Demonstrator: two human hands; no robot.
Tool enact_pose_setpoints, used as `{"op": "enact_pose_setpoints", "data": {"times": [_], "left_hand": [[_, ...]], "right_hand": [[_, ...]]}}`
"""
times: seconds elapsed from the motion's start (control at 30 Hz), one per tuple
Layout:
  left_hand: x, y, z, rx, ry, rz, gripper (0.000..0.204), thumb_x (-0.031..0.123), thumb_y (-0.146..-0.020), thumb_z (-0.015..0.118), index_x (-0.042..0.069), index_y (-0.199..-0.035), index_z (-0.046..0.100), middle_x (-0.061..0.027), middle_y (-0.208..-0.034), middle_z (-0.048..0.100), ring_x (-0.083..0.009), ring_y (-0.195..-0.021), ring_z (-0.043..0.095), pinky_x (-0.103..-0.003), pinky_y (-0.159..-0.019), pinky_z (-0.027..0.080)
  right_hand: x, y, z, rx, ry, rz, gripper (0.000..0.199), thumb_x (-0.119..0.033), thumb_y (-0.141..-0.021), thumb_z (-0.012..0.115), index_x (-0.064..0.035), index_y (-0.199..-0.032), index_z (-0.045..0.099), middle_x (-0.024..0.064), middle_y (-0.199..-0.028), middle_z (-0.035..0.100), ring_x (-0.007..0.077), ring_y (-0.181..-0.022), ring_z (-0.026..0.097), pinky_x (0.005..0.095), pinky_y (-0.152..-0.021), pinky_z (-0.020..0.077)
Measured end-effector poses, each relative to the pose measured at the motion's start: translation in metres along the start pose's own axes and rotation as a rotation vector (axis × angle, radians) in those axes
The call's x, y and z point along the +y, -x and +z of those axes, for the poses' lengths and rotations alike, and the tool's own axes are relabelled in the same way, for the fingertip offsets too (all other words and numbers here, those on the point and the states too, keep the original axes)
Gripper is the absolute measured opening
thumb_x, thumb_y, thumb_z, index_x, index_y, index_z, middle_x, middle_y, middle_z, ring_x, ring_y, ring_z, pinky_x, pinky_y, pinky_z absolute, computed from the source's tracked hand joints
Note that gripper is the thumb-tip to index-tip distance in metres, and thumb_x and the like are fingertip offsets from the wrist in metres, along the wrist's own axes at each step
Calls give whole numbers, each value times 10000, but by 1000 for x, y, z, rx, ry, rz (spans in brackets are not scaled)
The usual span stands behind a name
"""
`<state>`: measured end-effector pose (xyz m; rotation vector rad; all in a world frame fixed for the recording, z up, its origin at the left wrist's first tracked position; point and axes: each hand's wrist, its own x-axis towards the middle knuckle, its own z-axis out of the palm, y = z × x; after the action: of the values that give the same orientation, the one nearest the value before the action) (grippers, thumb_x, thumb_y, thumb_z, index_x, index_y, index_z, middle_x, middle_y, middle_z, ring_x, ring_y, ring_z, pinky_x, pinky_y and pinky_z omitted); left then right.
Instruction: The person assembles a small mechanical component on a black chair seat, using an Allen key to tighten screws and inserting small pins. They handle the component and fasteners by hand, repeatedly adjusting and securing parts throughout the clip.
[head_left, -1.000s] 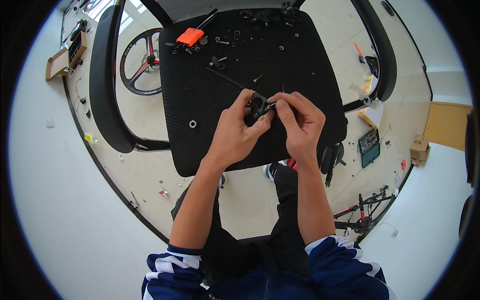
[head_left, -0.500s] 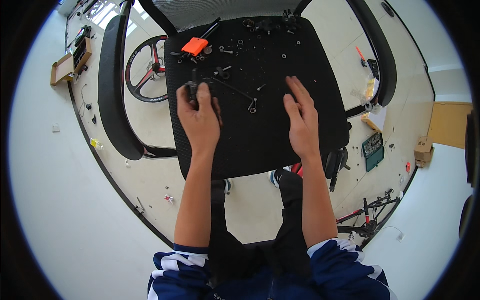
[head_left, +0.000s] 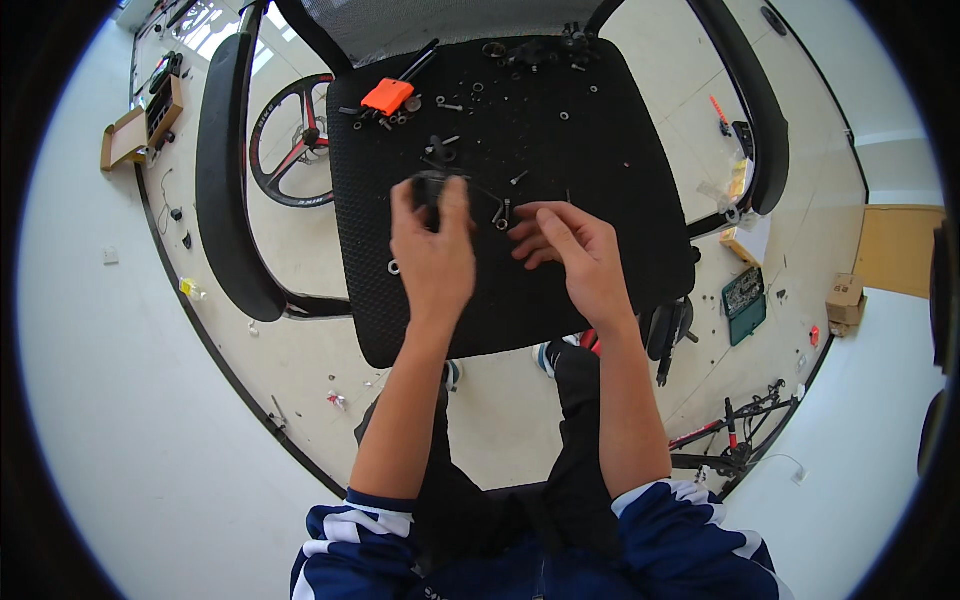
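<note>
My left hand [head_left: 435, 260] is closed around a black mechanical part [head_left: 428, 188], slightly blurred, whose exact kind I cannot make out. It is over the left half of a black chair seat [head_left: 480, 310]. My right hand [head_left: 583, 252] is over the seat's middle right, fingers apart and curved, with nothing visible in it. Just left of its fingertips lie a bolt with a ring-shaped end [head_left: 504, 215] and the bent end of a black hex key [head_left: 497, 207]. A small screw [head_left: 519, 178] lies farther off. Beside my left wrist rests a silver nut [head_left: 394, 267].
An orange block-shaped thing [head_left: 388, 97] sits at the seat's far left among small hardware. Black parts [head_left: 535, 53] lie along the back edge. Armrests [head_left: 225, 180] flank the seat. On the floor are a spoked wheel [head_left: 290, 140], a green tool case [head_left: 744, 305] and a bicycle frame [head_left: 735, 430].
My left hand has moved right and nearer with the black part, uncovering the nut. My right hand has come left and nearer, its fingers turning inward.
</note>
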<state>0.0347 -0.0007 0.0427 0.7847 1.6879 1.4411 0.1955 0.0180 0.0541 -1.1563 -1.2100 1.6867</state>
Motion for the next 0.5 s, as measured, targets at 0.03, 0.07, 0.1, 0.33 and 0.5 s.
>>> {"op": "enact_pose_setpoints", "data": {"times": [0.03,0.07,0.1,0.33,0.5], "left_hand": [[6,-3,-2,38,108,-45,305,283,-996,636,27,-1106,512,-30,-706,591,-77,-597,571,-226,-514,447],[12,-6,-4,75,215,-91,321,297,-1001,630,29,-1121,499,-30,-698,580,-82,-594,572,-226,-515,457],[9,-9,-6,101,206,-78,329,299,-1011,614,28,-1138,476,-40,-727,581,-88,-619,577,-231,-533,482],[5,11,20,-35,170,63,343,331,-1046,552,40,-1211,476,-78,-1070,619,-133,-1002,593,-286,-911,484],[5,26,33,-260,269,45,361,281,-1078,472,53,-1337,365,-81,-1163,558,-131,-1091,516,-304,-990,426]], "right_hand": [[-1,0,0,4,29,0,309,-233,-1017,558,19,-1146,682,106,-940,717,158,-834,679,267,-724,528],[-1,0,1,7,59,1,306,-233,-1017,559,17,-1143,683,105,-941,716,157,-839,680,266,-725,530],[0,1,0,-4,58,13,295,-213,-1010,570,17,-1162,675,109,-965,714,159,-850,681,275,-735,535],[-1,4,23,-86,214,-155,457,-43,-897,670,4,-1340,568,143,-1166,648,211,-930,669,329,-803,555],[8,-1,22,58,479,-277,477,-84,-870,674,9,-1312,520,156,-1133,610,284,-916,644,360,-750,523]]}}
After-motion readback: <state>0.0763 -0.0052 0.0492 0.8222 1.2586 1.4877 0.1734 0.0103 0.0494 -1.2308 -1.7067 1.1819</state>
